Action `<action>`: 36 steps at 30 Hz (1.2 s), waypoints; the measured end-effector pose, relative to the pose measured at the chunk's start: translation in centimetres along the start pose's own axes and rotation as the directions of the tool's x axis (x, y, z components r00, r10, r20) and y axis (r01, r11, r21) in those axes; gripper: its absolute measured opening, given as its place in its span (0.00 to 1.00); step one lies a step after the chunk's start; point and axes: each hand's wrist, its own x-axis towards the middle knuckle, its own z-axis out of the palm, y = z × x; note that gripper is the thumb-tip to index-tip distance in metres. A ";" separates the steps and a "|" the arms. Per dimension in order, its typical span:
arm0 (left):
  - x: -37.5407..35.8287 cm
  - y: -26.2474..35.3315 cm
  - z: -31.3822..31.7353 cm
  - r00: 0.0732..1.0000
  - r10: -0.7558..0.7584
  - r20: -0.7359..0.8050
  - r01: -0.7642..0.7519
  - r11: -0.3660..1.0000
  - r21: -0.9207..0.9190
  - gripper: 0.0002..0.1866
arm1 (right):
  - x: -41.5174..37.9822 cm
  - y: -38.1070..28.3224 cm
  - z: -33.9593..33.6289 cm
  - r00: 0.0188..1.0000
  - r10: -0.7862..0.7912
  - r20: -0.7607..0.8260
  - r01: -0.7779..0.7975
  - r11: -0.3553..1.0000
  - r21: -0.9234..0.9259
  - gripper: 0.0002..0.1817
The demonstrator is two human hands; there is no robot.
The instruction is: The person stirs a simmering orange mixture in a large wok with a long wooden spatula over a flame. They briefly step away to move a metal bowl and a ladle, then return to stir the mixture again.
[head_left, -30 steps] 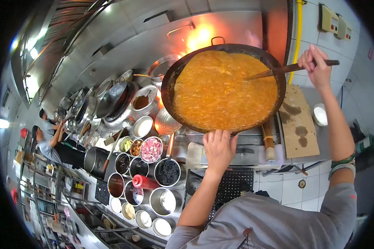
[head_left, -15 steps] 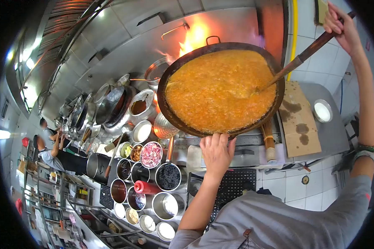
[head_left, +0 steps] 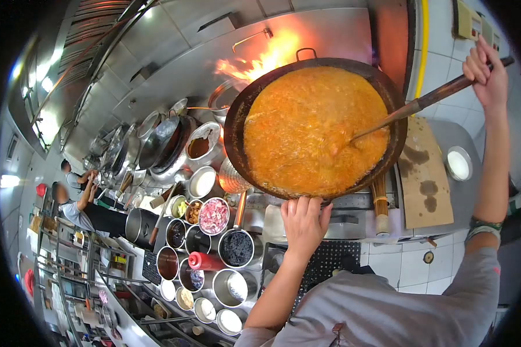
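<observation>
Orange, frothy broth (head_left: 315, 130) fills round wok (head_left: 234, 136).

Steel stove (head_left: 353, 231) under the wok (head_left: 234, 118), side counter (head_left: 462, 202) under cardboard (head_left: 419, 173) and bowl (head_left: 469, 169).

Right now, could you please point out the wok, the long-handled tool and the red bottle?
Wok (head_left: 235, 130), head view: left side of its inner wall.
Long-handled tool (head_left: 425, 100), head view: lower part of its brown handle.
Red bottle (head_left: 206, 262), head view: middle of its body.
</observation>
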 end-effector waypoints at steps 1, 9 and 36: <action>0.0 0.0 -0.1 1.000 0.002 0.003 -0.002 1.000 -0.001 0.14 | -0.5 1.2 0.0 1.000 -0.017 -0.010 0.017 1.000 0.023 0.19; 0.5 0.2 -0.3 1.000 -0.002 0.022 0.002 1.000 0.004 0.14 | -4.7 10.6 0.2 0.981 -0.077 -0.178 0.117 0.967 0.227 0.20; -0.1 0.3 -0.1 1.000 0.019 -0.020 -0.019 1.000 0.013 0.14 | -11.8 23.8 12.4 0.968 -0.238 0.080 0.250 0.940 -0.233 0.23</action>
